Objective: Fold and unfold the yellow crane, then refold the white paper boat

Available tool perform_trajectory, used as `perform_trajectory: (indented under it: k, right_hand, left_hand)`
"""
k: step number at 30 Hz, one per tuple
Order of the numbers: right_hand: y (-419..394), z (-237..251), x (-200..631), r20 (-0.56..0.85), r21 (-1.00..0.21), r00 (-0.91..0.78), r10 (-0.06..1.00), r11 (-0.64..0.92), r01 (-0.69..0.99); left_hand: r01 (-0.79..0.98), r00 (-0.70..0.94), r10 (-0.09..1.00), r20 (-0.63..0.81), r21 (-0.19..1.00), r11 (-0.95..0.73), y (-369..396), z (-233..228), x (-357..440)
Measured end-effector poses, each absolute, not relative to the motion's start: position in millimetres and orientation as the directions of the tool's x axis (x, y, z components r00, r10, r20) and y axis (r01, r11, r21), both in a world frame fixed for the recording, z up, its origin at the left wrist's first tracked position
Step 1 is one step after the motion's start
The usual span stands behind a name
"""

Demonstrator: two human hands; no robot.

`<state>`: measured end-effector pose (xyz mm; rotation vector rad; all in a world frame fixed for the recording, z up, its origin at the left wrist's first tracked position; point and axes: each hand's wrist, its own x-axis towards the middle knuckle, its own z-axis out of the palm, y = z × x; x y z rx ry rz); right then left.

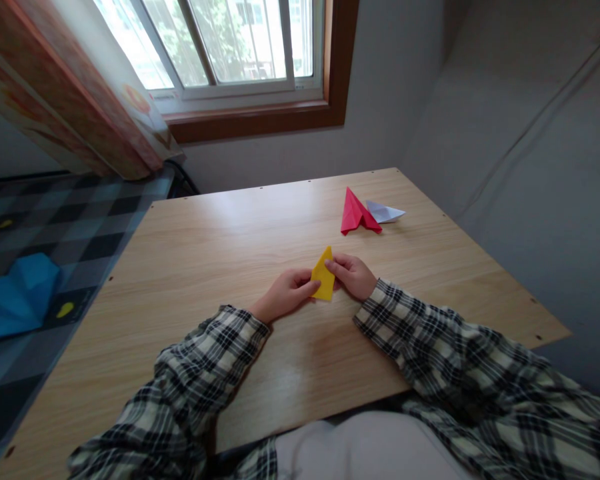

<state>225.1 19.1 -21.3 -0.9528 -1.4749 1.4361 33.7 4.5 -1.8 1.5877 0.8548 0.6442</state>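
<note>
Yellow folded paper [324, 276] sits mid-table [205, 267], point up, pinched between both hands. Left hand [286, 293] grips its left edge; right hand [353, 275] grips its right edge. Red paper plane [356, 213] and white paper plane [386, 212] lie touching, well beyond

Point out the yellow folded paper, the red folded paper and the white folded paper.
yellow folded paper [324, 279], head view, middle of its face.
red folded paper [355, 215], head view, its left wing.
white folded paper [386, 213], head view, its top face.
</note>
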Motion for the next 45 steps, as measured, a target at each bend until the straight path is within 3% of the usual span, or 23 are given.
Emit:
perform_trajectory:
  k: [9,16,22,30,45]
  right_hand:
    - [26.1,-28.0,225.8,0.038,-0.992,-0.247,0.968,0.007,-0.124]
    - [29.6,-25.3,225.3,-0.025,-0.961,-0.239,0.971,-0.089,-0.261]
    - [27.5,-26.9,225.5,0.004,-0.98,-0.34,0.94,-0.065,-0.191]
    - [25.8,-27.5,225.9,0.015,-0.992,-0.434,0.901,-0.043,-0.123]
    - [25.1,-27.7,224.5,0.032,-0.986,-0.449,0.893,-0.046,-0.161]
  left_hand:
    - [0.21,0.597,0.802,0.001,0.965,-0.157,4.9,-0.3,33.1]
    - [0.086,0.415,0.91,0.015,0.995,-0.056,13.7,-9.3,33.4]
    - [-0.115,0.322,0.947,-0.014,0.992,0.054,19.4,-14.9,33.4]
    - [-0.105,0.35,0.937,-0.013,0.993,0.053,17.3,-14.7,33.2]
    - [-0.1,0.333,0.943,-0.009,0.994,0.045,17.7,-16.7,33.9]
